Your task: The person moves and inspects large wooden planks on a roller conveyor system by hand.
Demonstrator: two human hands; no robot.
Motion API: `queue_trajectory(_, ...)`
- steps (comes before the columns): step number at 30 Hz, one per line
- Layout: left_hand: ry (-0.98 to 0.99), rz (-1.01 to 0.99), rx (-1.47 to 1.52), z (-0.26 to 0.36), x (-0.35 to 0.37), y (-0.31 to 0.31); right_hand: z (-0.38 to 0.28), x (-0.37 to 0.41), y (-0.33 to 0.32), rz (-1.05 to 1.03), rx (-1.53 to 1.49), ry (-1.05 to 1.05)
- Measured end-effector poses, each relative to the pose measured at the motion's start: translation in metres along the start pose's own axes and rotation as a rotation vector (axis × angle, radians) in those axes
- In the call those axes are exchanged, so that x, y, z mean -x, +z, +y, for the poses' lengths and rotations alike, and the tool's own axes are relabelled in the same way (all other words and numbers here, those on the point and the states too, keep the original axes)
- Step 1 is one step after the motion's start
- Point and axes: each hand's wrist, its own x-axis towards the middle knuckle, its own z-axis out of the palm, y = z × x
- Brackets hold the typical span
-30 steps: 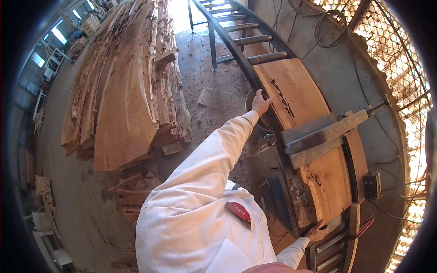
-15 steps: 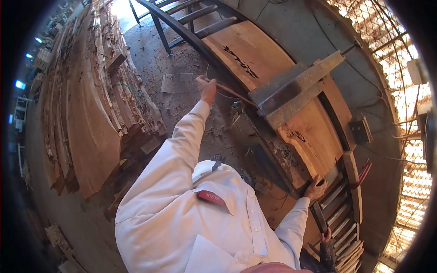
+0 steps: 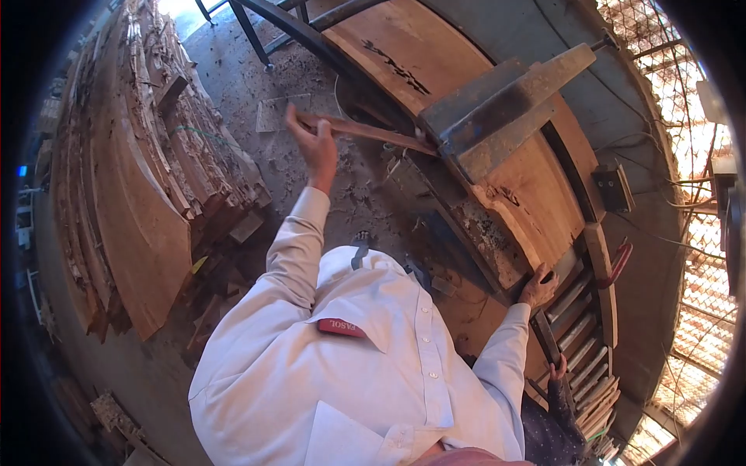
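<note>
My left hand [image 3: 315, 147] is raised at the left with its fingers closed around one end of a thin wooden strip [image 3: 365, 130]. The strip's far end reaches the side of a grey metal machine head [image 3: 497, 116] that spans the board. Under that head lies a wide wooden slab [image 3: 536, 206] with a rough live edge and dark cracks. My right hand [image 3: 538, 287] grips the near end of the slab, fingers on top at its corner. What its thumb touches is hard to make out.
Stacked rough-edged planks [image 3: 132, 179] stand at the left. A roller conveyor [image 3: 575, 342] continues at the lower right, where another person's hand [image 3: 557, 366] touches its frame. A red clamp-like handle [image 3: 620, 260] sits by the rail. Sawdust covers the floor [image 3: 303, 78].
My left hand has moved up and left, swinging the wooden strip outward from the machine. My right hand stays at the slab's end. The view has shifted slightly.
</note>
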Motion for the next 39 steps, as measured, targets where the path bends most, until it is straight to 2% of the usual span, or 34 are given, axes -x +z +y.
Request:
queue_trajectory(2, 0.236, 0.091, -0.185, 0.039, -0.024, -0.025, 0.001, -0.001, -0.001, -0.009, 0.01, -0.024)
queue_trajectory(4, 0.131, 0.093, 0.188, 0.076, -0.045, -0.053, 0.001, -0.001, -0.003, -0.004, 0.012, -0.023)
queue_trajectory(7, 0.072, 0.057, 0.327, 0.082, -0.057, -0.087, 0.005, -0.002, 0.002, 0.001, 0.014, -0.021)
queue_trajectory(8, 0.079, 0.022, 0.284, 0.077, -0.054, -0.094, 0.006, -0.003, 0.002, 0.002, 0.023, -0.022)
queue_trajectory(10, 0.087, -0.029, 0.178, 0.062, -0.04, -0.111, 0.006, -0.004, 0.004, 0.025, 0.058, -0.066)
queue_trajectory(12, 0.226, -0.107, -0.289, 0.049, -0.019, -0.128, 0.006, -0.005, 0.003, 0.013, 0.018, -0.1)
queue_trajectory(14, 0.125, -0.158, -0.385, 0.026, 0.008, -0.136, -0.002, 0.002, -0.001, 0.033, 0.051, -0.066)
queue_trajectory(16, -0.027, -0.154, -0.399, 0.003, 0.032, -0.145, 0.005, -0.004, 0.001, -0.004, 0.057, -0.087)
queue_trajectory(18, -0.172, -0.164, -0.285, -0.018, 0.049, -0.157, -0.017, 0.004, -0.01, -0.104, 0.054, 0.081)
queue_trajectory(20, -0.086, -0.229, -0.492, -0.055, 0.067, -0.172, -0.027, 0.013, -0.019, -0.128, -0.015, 0.052)
queue_trajectory(22, -0.012, -0.199, -0.411, -0.066, 0.085, -0.181, -0.015, 0.007, -0.009, -0.086, 0.076, 0.006)
queue_trajectory(25, -0.035, -0.289, -0.505, -0.076, 0.109, -0.199, -0.027, 0.018, -0.016, -0.07, 0.093, 0.024)
queue_trajectory(31, -0.018, -0.433, -0.694, -0.1, 0.149, -0.243, -0.003, 0.001, 0.003, -0.088, 0.038, 0.09)
queue_trajectory(32, -0.029, -0.476, -0.73, -0.105, 0.154, -0.25, -0.01, 0.01, -0.005, -0.059, 0.072, -0.053)
queue_trajectory(33, 0.002, -0.479, -0.786, -0.109, 0.158, -0.256, -0.018, 0.007, -0.009, -0.09, 0.055, 0.08)
queue_trajectory(34, 0.002, -0.509, -0.851, -0.115, 0.164, -0.265, -0.015, 0.008, -0.007, -0.082, 0.065, 0.072)
queue_trajectory(36, -0.022, -0.566, -1.036, -0.155, 0.184, -0.302, -0.023, 0.012, -0.012, -0.068, 0.025, 0.021)
queue_trajectory(38, -0.079, -0.495, -1.187, -0.196, 0.2, -0.358, -0.019, 0.01, -0.008, -0.054, 0.013, -0.001)
queue_trajectory(39, 0.013, -0.478, -1.363, -0.229, 0.213, -0.391, -0.013, 0.006, -0.005, -0.039, 0.026, -0.007)
